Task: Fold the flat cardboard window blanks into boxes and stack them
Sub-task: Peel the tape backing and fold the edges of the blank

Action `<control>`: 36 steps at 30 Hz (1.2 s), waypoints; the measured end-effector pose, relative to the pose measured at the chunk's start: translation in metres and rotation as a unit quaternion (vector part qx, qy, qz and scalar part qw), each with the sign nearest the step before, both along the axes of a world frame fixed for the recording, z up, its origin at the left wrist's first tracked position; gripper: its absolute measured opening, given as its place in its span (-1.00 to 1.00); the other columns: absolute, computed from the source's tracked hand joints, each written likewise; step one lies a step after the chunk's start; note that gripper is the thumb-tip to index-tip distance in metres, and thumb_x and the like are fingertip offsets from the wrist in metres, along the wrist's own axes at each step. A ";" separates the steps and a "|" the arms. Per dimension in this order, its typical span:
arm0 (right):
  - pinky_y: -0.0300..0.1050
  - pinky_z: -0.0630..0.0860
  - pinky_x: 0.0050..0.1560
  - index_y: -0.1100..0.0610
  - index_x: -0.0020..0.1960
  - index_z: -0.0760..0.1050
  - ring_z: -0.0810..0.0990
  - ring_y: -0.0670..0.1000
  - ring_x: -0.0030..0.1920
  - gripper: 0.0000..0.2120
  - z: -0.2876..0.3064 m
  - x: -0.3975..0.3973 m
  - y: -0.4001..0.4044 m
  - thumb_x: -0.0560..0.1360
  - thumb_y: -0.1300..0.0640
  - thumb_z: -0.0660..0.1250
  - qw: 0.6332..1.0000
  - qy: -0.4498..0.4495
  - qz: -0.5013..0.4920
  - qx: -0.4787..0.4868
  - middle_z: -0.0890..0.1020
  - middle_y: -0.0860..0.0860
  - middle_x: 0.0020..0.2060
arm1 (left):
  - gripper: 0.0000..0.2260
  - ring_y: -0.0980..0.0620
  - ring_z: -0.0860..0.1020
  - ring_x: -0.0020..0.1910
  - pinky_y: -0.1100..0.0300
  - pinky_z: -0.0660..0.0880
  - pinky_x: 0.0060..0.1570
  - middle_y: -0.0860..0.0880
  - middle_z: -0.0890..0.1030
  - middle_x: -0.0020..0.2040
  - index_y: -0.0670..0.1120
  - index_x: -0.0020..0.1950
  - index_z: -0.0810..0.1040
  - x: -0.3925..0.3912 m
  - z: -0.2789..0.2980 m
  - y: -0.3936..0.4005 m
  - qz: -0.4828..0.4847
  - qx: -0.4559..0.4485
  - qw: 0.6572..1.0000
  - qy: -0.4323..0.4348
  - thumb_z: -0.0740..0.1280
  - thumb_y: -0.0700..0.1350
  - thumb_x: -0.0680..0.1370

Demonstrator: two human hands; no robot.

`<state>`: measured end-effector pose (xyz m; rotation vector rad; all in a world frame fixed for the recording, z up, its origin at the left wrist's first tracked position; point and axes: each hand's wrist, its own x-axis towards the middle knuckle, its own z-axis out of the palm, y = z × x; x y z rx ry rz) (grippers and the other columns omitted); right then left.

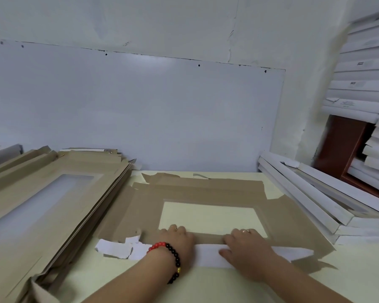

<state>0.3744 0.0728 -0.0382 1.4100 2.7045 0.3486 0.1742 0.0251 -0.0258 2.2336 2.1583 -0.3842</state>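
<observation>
A flat brown cardboard window blank lies on the pale table in front of me, its rectangular cut-out showing the table through it. Its near flap is folded over, white side up. My left hand, with a red and black bead bracelet on the wrist, presses on the near strip of the blank at the window's left corner. My right hand presses flat on the folded flap, fingers over the fold. A pile of flat blanks lies at the left. Folded white boxes lie stacked at the right.
A tall stack of white boxes rises at the far right against the wall, over a red-brown piece of furniture. A white board covers the wall behind the table.
</observation>
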 end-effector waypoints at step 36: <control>-0.25 0.58 -0.21 0.11 -0.16 0.72 0.70 -0.08 -0.18 -0.55 -0.027 0.039 -0.022 0.55 -0.17 0.20 0.992 0.100 0.053 0.056 0.72 -0.02 -0.10 | -0.47 -0.01 -0.19 0.55 0.01 -0.28 0.47 0.02 -0.16 0.58 -0.02 0.59 -0.09 -0.002 -0.051 -0.032 -0.040 0.053 0.992 -0.111 -0.05 0.05 0.64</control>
